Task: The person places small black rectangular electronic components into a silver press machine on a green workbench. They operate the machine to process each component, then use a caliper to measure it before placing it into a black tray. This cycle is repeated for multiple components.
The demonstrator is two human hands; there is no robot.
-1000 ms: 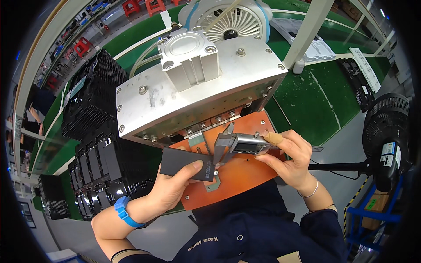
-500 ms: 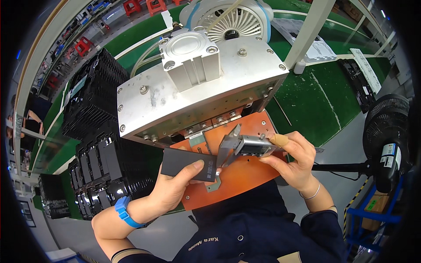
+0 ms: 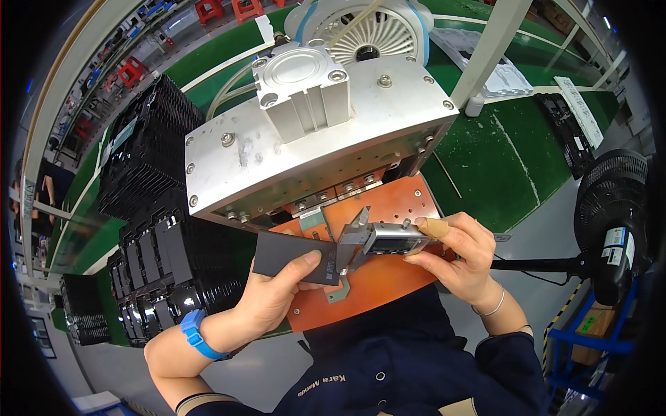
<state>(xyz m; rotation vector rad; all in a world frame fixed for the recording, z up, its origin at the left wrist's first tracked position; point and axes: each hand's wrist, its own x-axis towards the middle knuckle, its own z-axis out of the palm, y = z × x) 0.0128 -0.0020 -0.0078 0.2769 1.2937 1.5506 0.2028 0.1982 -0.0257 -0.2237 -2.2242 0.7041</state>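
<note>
My left hand (image 3: pixel 281 291) is closed on a flat black battery cell (image 3: pixel 288 255), thumb on its top face. My right hand (image 3: pixel 461 253) grips a digital caliper (image 3: pixel 397 239), with a tan finger cover on one fingertip. The caliper's jaws (image 3: pixel 355 239) meet the cell's right edge; whether the edge sits between them I cannot tell. Both are held above an orange fixture plate (image 3: pixel 388 288) that juts toward me from a metal press (image 3: pixel 319 132). A small green-grey bracket (image 3: pixel 338 291) shows on the plate below the cell.
Stacks of black trays (image 3: pixel 149 149) rise on the left, with more trays (image 3: pixel 173 270) nearer me. A black fan (image 3: pixel 610 215) stands at the right, and a white-blue fan (image 3: pixel 368 41) sits behind the press. A thin rod (image 3: pixel 447 177) lies on the green bench (image 3: pixel 499 159).
The caliper has turned more level and shifted slightly left, bringing its jaws to the battery cell's edge. My left hand and the cell have barely moved.
</note>
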